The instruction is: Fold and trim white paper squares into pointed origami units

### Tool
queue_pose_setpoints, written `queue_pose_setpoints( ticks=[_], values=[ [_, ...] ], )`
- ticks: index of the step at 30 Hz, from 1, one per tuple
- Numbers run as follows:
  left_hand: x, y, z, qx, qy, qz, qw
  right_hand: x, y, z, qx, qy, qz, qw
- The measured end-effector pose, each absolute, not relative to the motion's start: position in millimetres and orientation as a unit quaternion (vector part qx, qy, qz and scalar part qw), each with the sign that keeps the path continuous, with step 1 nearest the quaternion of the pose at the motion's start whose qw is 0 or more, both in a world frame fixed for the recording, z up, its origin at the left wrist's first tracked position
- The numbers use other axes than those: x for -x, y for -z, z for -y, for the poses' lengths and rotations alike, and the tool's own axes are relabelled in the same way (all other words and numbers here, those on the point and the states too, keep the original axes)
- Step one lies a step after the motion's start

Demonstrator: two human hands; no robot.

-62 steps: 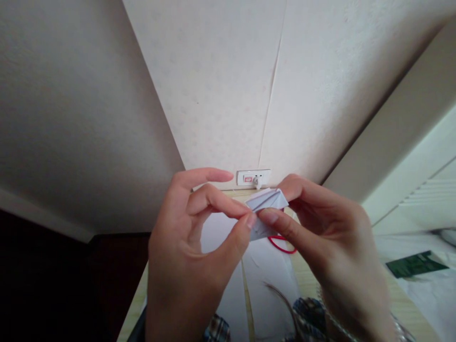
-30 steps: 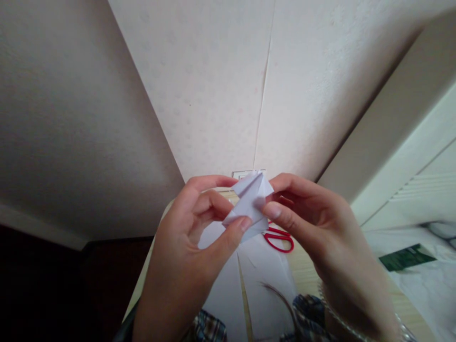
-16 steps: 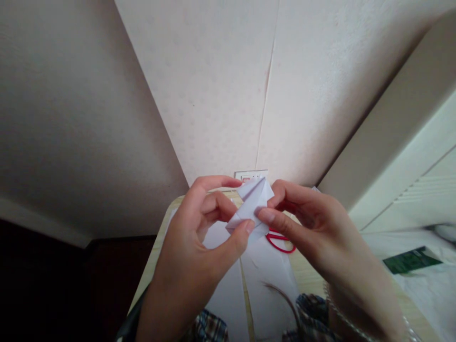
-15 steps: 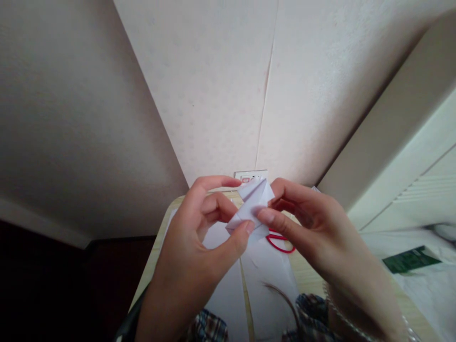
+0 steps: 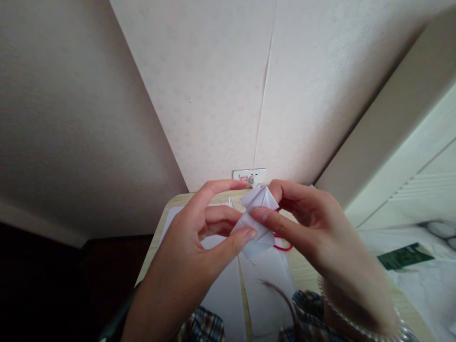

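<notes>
Between my two hands, above the table, is a small folded white paper (image 5: 262,233) with creases and pointed corners. My left hand (image 5: 210,237) pinches its lower left side between thumb and fingers, the index finger raised over the top. On the right side, my right hand (image 5: 302,218) grips the paper, its thumb pressing on the near face and its fingers behind. White paper sheets (image 5: 228,289) lie flat on the table below. Red scissor-like handles (image 5: 284,248) show partly behind my right hand; the rest is hidden.
The pale wooden table (image 5: 167,216) stands against a wall with a socket plate (image 5: 238,175). To the right are a white cabinet (image 5: 409,171), a dark green packet (image 5: 406,256) and glasses (image 5: 443,229) on white cloth. A strand of hair hangs low in front.
My right thumb has moved up and left across the paper. The folded paper has turned and spread, showing more of its creased face, while both hands keep hold.
</notes>
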State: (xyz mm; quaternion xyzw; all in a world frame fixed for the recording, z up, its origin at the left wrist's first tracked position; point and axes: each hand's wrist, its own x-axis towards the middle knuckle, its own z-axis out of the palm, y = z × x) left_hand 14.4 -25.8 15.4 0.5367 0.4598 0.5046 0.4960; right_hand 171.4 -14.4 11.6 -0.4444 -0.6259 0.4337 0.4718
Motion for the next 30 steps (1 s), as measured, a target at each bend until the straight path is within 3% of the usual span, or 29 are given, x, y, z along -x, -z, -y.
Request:
queue_pose_setpoints(
  ticks=[16, 30],
  values=[
    [-2, -20, 22, -0.621, -0.412, -0.464, 0.479, -170, -16, 11, 0.393, -0.449, 0.627, 0.502],
    [-7, -17, 25, -0.574, -0.465, -0.442, 0.508, -168, -13, 22, 0.407, -0.383, 0.614, 0.557]
  ],
)
